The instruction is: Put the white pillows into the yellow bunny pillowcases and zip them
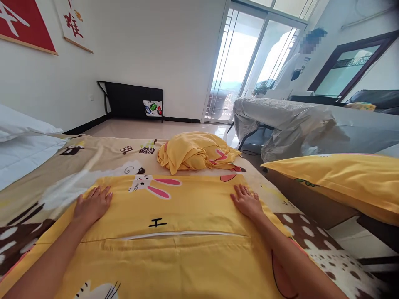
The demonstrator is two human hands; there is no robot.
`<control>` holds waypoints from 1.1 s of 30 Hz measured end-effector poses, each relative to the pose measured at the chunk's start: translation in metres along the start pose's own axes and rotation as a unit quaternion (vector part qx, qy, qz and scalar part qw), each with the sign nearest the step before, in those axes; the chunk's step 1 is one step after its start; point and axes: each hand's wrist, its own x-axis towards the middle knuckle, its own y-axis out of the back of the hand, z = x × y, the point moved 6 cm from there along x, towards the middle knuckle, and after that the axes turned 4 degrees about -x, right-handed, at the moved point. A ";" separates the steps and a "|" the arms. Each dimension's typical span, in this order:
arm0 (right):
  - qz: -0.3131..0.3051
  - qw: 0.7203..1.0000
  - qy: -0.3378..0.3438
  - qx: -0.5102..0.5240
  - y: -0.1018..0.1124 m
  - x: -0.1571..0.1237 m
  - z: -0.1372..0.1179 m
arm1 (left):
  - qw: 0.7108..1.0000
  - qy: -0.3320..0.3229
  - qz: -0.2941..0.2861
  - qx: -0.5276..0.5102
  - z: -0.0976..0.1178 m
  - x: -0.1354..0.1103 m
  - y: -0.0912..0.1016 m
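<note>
A yellow pillowcase (199,207) printed with a white rabbit and pink ears lies spread flat on the bed. Across it runs a slit-like opening (183,234) with a pale edge showing. My left hand (92,203) rests open on its far left part, fingers stretched forward. On the far right part lies my right hand (247,201), also open, palm down. Just beyond the pillowcase sits a crumpled heap of yellow fabric (193,151) with a similar print; neither hand touches it.
A beige patterned blanket (93,155) covers the bed. White pillows (25,141) stand at the left, and a yellow pillow (343,178) is off the bed's right side. Beyond are a plastic-covered table (280,120), a black folded frame (134,101) and a person (288,72) near sliding doors.
</note>
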 end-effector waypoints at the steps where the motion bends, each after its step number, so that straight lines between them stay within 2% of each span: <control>1: 0.005 1.000 0.003 0.002 0.005 -0.003 -0.010 | 1.000 -0.007 0.004 0.004 0.013 -0.004 0.003; 3: 0.024 0.998 0.052 0.016 0.015 -0.012 -0.055 | 0.998 -0.062 0.009 -0.003 0.059 -0.012 0.005; 7: 0.030 0.969 0.236 0.065 0.020 -0.037 -0.188 | 0.977 -0.210 -0.028 -0.033 0.176 -0.023 -0.014; 9: 0.023 0.954 0.286 0.082 0.017 -0.043 -0.229 | 0.971 -0.229 -0.045 -0.046 0.207 -0.021 -0.026; 10: 0.018 0.950 0.298 0.088 0.014 -0.040 -0.237 | 0.972 -0.225 -0.047 -0.051 0.211 -0.018 -0.031; 11: 0.012 0.949 0.302 0.091 0.012 -0.035 -0.237 | 0.974 -0.215 -0.045 -0.055 0.209 -0.014 -0.033; 13: -0.001 0.954 0.286 0.092 0.005 -0.016 -0.212 | 0.981 -0.181 -0.035 -0.060 0.184 -0.003 -0.034; 15: -0.015 0.966 0.242 0.086 -0.002 0.006 -0.164 | 0.989 -0.135 -0.023 -0.058 0.142 0.010 -0.032; 17: -0.025 0.981 0.177 0.072 -0.009 0.026 -0.104 | 0.995 -0.086 -0.013 -0.045 0.093 0.021 -0.028; 20: -0.018 0.996 0.082 0.042 -0.014 0.042 -0.022 | 0.999 -0.036 -0.003 -0.037 0.029 0.029 -0.023; 22: -0.007 1.000 0.030 -0.001 -0.013 0.045 0.014 | 0.999 -0.019 0.008 -0.038 0.004 0.030 -0.019; 23: 0.000 1.000 0.009 -0.023 -0.012 0.044 0.025 | 0.999 -0.015 0.020 -0.034 -0.002 0.029 -0.016; 25: 0.018 0.998 -0.018 -0.057 -0.005 0.038 0.028 | 0.998 -0.016 0.054 -0.016 0.003 0.023 -0.009; 27: 0.045 0.997 -0.011 -0.066 0.005 0.024 0.007 | 0.995 -0.053 0.085 0.001 0.031 0.011 -0.003; 29: 0.070 0.995 0.054 -0.046 0.012 0.001 -0.040 | 0.988 -0.140 0.072 0.001 0.080 -0.008 -0.005; 32: 0.060 0.968 0.236 0.068 0.014 -0.047 -0.129 | 0.953 -0.296 -0.033 -0.044 0.159 -0.044 -0.019; 33: 0.046 0.953 0.281 0.104 0.013 -0.061 -0.154 | 0.945 -0.312 -0.067 -0.065 0.177 -0.053 -0.024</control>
